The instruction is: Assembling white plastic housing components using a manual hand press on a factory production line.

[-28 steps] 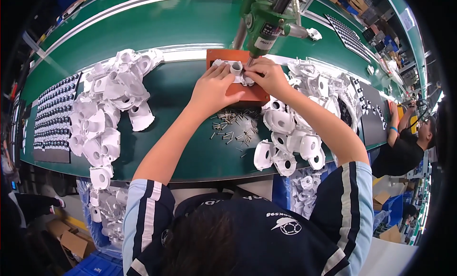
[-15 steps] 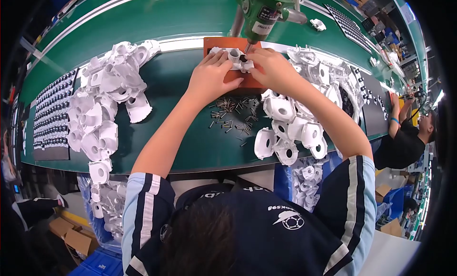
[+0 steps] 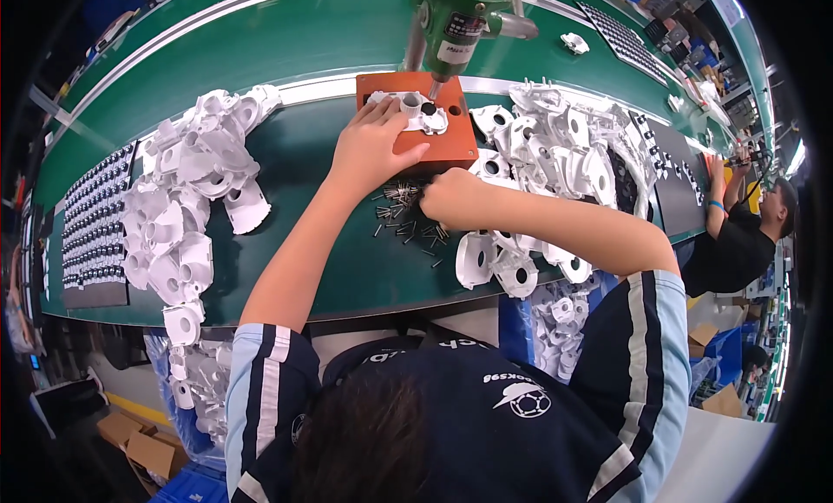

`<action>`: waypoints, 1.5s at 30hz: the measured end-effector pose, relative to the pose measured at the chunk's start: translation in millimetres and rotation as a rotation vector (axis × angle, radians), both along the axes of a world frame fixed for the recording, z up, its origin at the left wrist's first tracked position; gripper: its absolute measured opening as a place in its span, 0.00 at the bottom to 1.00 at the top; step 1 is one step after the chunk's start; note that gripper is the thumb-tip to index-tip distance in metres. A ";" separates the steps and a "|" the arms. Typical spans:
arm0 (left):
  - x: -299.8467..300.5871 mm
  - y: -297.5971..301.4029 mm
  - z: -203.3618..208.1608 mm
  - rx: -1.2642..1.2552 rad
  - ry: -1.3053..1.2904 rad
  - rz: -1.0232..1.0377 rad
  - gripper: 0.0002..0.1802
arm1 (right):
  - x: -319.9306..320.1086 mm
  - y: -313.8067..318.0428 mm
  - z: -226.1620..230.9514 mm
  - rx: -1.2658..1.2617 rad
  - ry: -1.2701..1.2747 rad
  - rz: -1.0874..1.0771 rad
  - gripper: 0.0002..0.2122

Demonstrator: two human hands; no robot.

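Left hand [image 3: 375, 147]: fingers spread flat, pressing the white plastic part [image 3: 408, 111] onto the orange fixture [image 3: 451, 143] — keep it seated squarely under the green driver [image 3: 458, 22].
Right hand [image 3: 451, 199]: curled over the loose screws [image 3: 403, 215] on the worktop [image 3: 347, 269]; pinch cannot be told — best take a single screw.

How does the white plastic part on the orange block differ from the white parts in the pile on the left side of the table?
The white part on the orange block lies alone, while the left pile holds many parts heaped loosely together. The left hand presses on the single part; no hand touches the pile. The single part sits under the green tool; the pile lies on the bare green table. Both are white moulded plastic.
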State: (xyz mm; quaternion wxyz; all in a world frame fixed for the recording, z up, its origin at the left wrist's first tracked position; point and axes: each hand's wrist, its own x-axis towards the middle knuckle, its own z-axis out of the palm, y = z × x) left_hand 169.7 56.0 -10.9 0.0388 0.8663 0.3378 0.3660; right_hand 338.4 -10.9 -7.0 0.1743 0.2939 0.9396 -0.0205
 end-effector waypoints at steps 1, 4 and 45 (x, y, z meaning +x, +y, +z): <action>-0.1 0.2 -0.6 -0.009 -0.008 0.003 0.22 | 0.6 1.7 -1.3 0.027 0.021 -0.033 0.04; -0.6 0.0 0.0 -0.026 -0.018 0.003 0.22 | 5.1 0.8 -1.1 0.044 0.086 -0.107 0.05; -0.1 0.2 1.5 0.010 -0.035 -0.001 0.21 | 30.7 79.9 18.3 -0.042 1.187 -0.913 0.11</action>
